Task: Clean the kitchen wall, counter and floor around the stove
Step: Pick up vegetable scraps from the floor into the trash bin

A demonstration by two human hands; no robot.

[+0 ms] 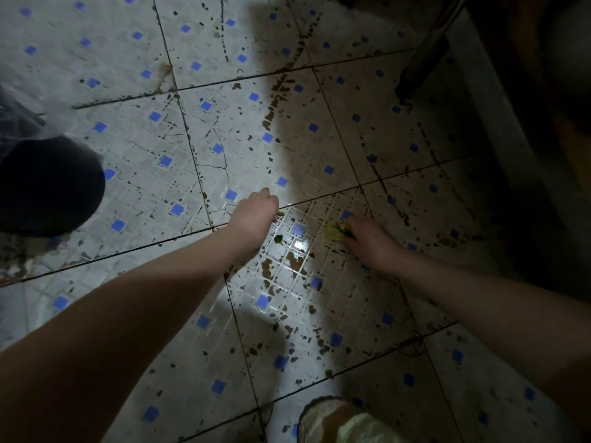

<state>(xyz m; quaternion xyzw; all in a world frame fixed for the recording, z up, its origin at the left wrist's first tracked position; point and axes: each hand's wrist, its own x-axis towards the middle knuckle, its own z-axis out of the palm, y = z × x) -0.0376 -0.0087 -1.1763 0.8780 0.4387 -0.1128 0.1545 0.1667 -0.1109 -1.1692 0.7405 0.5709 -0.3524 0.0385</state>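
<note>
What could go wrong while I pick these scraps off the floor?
The tiles look wet and glossy near your right hand, so a slip seems possible. The small green bit by your left hand could be missed. Dragging the yellow scrap may smear the brown grime.

Left forearm [134, 308] bare, right forearm [479, 302] bare, pale green-tan cloth [351, 425] over leg

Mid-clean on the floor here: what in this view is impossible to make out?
- Left hand: head view, fingers curled under, away from the camera; whether it holds the green bit is unclear.
- Right hand: its grip on the yellow scrap is lost in shadow.
- Dark shape: cut off by the left edge, unidentifiable.
- Floor at far right: too dark to judge dirt.
</note>
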